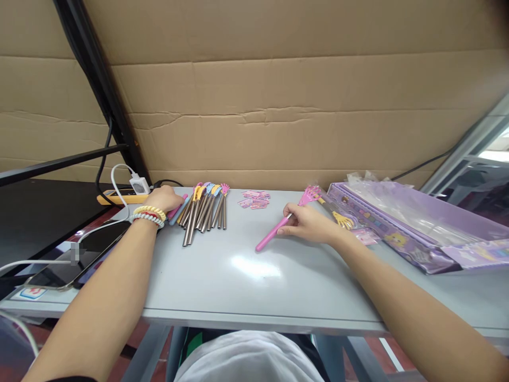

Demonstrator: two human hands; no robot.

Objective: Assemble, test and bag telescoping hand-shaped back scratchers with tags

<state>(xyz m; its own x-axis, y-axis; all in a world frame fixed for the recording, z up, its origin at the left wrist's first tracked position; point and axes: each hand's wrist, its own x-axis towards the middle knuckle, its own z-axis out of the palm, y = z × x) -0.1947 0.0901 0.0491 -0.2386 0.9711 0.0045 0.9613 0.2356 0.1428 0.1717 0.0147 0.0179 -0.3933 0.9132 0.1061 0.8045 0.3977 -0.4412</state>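
My right hand (304,222) is closed around a pink back scratcher (272,233), its claw-shaped end pointing away and its pink grip slanting toward me. At the left, my left hand (164,199) is over some pink and blue grips (180,211), fingers curled down and mostly hidden; what they hold, if anything, does not show. Beside it lies a bunch of back scratchers (204,209) with bare metal rods and pink, yellow and blue claws. Small pink printed cards (255,199) lie in the middle. A yellow-clawed back scratcher (342,219) rests right of my right hand.
A purple printed box (401,239) with clear plastic bags (401,204) stands at the right. Phones (79,265), white cables and a yellow power strip (119,198) with a white charger (140,184) are at the left. Cardboard (254,138) walls the back of the grey table (207,289).
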